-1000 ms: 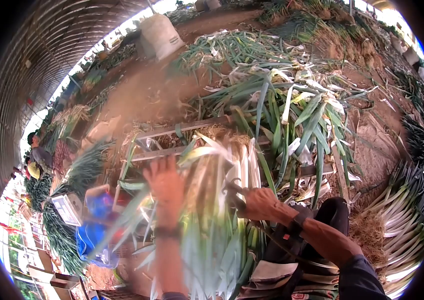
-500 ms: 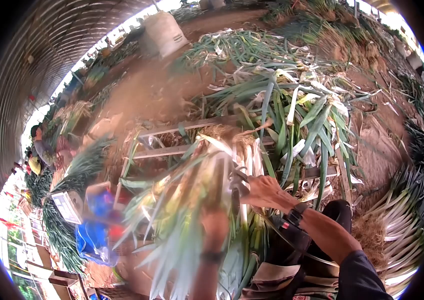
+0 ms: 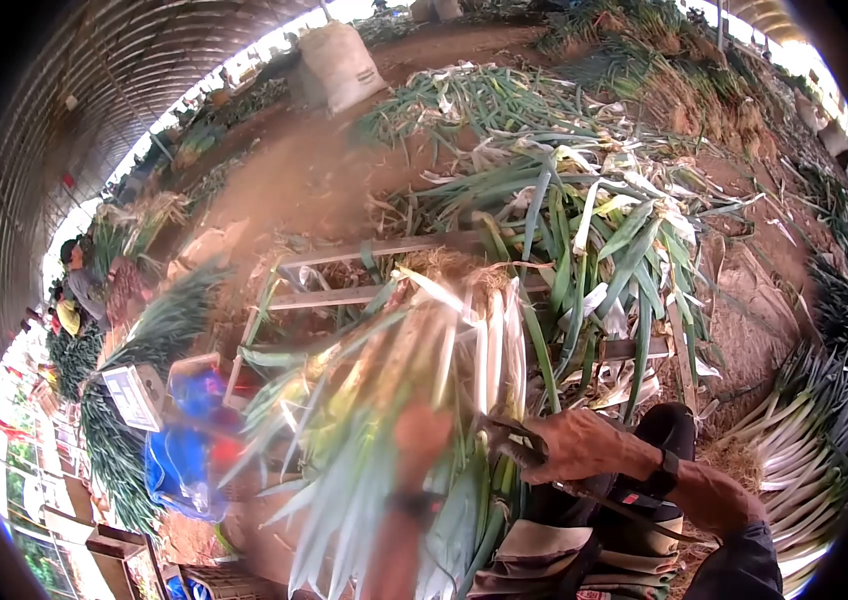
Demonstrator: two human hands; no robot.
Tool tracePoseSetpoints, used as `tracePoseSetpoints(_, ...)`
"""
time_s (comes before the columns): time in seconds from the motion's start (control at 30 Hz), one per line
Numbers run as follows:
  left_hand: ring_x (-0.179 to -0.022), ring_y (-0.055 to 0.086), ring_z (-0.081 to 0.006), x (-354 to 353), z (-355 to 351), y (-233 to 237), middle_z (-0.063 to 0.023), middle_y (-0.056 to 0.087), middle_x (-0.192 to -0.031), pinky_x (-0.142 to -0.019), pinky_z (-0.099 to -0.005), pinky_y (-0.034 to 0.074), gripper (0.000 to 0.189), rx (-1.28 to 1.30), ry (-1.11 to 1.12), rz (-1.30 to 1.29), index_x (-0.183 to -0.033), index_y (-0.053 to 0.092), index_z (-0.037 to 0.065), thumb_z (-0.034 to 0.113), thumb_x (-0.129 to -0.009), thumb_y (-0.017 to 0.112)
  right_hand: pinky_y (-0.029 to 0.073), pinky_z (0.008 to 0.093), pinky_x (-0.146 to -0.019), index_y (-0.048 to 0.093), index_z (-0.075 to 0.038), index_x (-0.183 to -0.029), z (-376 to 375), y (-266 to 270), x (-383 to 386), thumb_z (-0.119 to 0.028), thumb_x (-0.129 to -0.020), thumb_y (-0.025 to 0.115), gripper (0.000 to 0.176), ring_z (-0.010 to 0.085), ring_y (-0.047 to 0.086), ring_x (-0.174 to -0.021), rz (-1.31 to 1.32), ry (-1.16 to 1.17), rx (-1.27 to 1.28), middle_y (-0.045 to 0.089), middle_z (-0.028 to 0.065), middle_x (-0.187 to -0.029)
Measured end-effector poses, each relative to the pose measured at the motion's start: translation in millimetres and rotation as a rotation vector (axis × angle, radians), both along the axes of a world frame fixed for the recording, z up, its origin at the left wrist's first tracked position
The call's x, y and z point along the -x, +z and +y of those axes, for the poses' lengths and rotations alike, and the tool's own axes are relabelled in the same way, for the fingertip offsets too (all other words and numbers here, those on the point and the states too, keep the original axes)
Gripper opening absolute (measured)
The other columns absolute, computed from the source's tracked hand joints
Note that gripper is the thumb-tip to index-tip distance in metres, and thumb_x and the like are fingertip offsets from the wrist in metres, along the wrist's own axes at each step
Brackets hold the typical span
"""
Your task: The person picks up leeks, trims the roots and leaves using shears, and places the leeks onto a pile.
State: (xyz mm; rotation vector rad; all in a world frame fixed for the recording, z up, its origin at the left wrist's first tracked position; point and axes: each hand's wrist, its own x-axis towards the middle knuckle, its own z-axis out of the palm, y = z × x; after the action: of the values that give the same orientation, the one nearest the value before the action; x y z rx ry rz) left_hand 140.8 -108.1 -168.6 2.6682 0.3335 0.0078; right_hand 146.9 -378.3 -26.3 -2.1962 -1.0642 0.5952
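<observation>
A bunch of leeks (image 3: 496,355) lies in front of me, roots (image 3: 444,265) on the far side and green leaves fanning toward me. My left hand (image 3: 422,435) is over the leaves at the middle of the bunch, its fingers smeared by blur. To the right of the stalks, my right hand (image 3: 579,445) is closed around a dark, curved tool (image 3: 514,440) whose far end reaches the edge of the bunch. A long thin strip (image 3: 634,510) trails below that hand across my lap.
Loose leaves (image 3: 624,230) cover a wooden frame (image 3: 334,298) ahead. More leeks (image 3: 794,440) lie stacked at the right. On the left are a blue plastic bag (image 3: 182,465) and a white box (image 3: 132,395). A large sack (image 3: 342,70) and a person (image 3: 84,280) are farther off.
My right hand has moved down toward me and slightly right with the dark tool, from the white stems to lower along the stalks. My left hand stays over the leaves.
</observation>
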Motion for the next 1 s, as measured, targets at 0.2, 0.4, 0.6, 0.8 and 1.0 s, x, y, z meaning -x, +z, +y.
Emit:
tracePoseSetpoints(0.2, -0.098, 0.064, -0.0365, 68.1, 2.3, -73.8, -0.0271, 0.059, -0.119, -0.073, -0.0475, 0.054, 0.042, -0.472, -0.511, 0.143, -0.127, 0.056, 0.004, 0.028, -0.092, 0.060, 0.029, 0.0219, -0.033, 0.044, -0.024, -0.145, 0.3, -14.8, 0.7, -0.039, -0.094, 0.050, 0.053, 0.0068, 0.036, -0.041, -0.189, -0.085, -0.046, 0.060, 0.0039, -0.075)
tracePoseSetpoints(0.4, -0.098, 0.059, -0.0328, 82.0, 30.3, -61.8, -0.0146, 0.060, -0.109, -0.084, -0.0474, 0.049, 0.035, -0.296, -0.182, -0.180, -0.117, 0.060, 0.007, 0.020, -0.084, 0.065, 0.038, 0.0240, -0.038, 0.042, -0.020, -0.147, 5.5, -30.1, 12.0, -0.036, -0.089, 0.058, 0.062, 0.0099, 0.042, -0.044, -0.100, -0.020, -0.065, 0.062, 0.0034, -0.072)
tracePoseSetpoints(0.6, -0.106, 0.051, -0.0369, 64.0, 65.3, -28.5, -0.0153, 0.054, -0.112, -0.089, -0.0504, 0.044, 0.043, -0.447, 0.008, -0.279, -0.118, 0.061, 0.009, 0.018, -0.077, 0.069, 0.052, 0.0452, -0.066, 0.054, -0.009, -0.130, 23.2, -16.0, 24.1, -0.042, -0.077, 0.074, 0.066, 0.0363, 0.066, -0.070, 0.064, 0.058, 0.132, 0.066, 0.0185, -0.078)
tracePoseSetpoints(0.8, -0.109, 0.051, -0.0356, 58.8, 76.0, -23.1, -0.0144, 0.053, -0.113, -0.092, -0.0496, 0.044, 0.042, -0.548, -0.038, -0.252, -0.116, 0.061, 0.010, 0.014, -0.075, 0.070, 0.051, 0.0451, -0.063, 0.057, -0.005, -0.119, 38.2, -19.3, 34.8, -0.040, -0.076, 0.071, 0.057, 0.0368, 0.064, -0.064, 0.107, 0.095, -0.038, 0.064, 0.0179, -0.072)
tracePoseSetpoints(1.0, -0.109, 0.053, -0.0400, 76.7, 40.6, -44.8, -0.0186, 0.054, -0.117, -0.088, -0.0525, 0.048, 0.042, -0.138, 0.013, -0.060, -0.118, 0.056, 0.008, 0.013, -0.079, 0.069, 0.051, 0.0473, -0.059, 0.057, 0.004, -0.095, 45.4, -27.8, 39.9, -0.042, -0.077, 0.071, 0.052, 0.0372, 0.063, -0.060, 0.076, 0.047, -0.115, 0.058, 0.0201, -0.060)
